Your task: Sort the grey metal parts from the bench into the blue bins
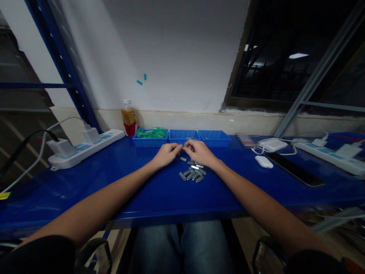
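Note:
Both my hands meet over the blue table [159, 194], just in front of three blue trays. My left hand [167, 153] is closed, its fingertips pinched toward my right hand [199, 151], which is also closed in a pinch. Between the fingertips there seems to be a small grey part, too small to name. Just nearer to me lies a pile of several small grey metal cylinders [193, 173]. The left tray [149, 137] holds green pieces; the middle tray [183, 136] and right tray [214, 137] look nearly bare.
A drink bottle [129, 122] stands behind the left tray. A white power strip [85, 146] with chargers lies at left. At right are a white mouse-like item [264, 161], a dark phone [293, 168], cables and another power strip [330, 154].

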`<move>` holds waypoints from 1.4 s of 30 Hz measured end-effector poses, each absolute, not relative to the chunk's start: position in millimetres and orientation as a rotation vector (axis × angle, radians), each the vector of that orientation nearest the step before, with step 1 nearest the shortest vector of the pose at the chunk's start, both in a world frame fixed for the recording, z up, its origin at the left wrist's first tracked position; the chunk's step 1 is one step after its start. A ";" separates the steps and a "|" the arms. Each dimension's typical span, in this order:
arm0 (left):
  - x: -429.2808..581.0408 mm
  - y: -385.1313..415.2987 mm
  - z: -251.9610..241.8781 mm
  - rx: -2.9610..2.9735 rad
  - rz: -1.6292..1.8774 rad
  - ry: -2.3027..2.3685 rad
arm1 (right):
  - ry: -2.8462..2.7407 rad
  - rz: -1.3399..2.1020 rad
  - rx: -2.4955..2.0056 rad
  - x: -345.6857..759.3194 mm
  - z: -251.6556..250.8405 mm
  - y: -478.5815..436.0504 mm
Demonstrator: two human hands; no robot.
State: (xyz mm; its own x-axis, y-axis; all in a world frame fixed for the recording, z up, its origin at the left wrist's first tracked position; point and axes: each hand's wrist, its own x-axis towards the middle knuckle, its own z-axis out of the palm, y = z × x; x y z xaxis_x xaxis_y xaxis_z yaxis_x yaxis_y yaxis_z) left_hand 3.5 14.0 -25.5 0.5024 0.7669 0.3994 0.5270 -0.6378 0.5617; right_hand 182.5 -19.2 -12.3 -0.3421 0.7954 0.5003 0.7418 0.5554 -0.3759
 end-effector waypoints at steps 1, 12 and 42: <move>1.9 15.0 -24.0 2.417 0.861 1.059 | -2.134 0.087 -1.259 184.7 -12.1 -16.8; -6.4 14.8 -18.0 2.828 0.512 0.777 | -1.816 -0.222 -1.814 205.9 -15.0 10.3; -1.3 10.0 -15.1 2.495 1.042 0.983 | -2.102 0.064 -1.115 180.9 -12.9 -15.0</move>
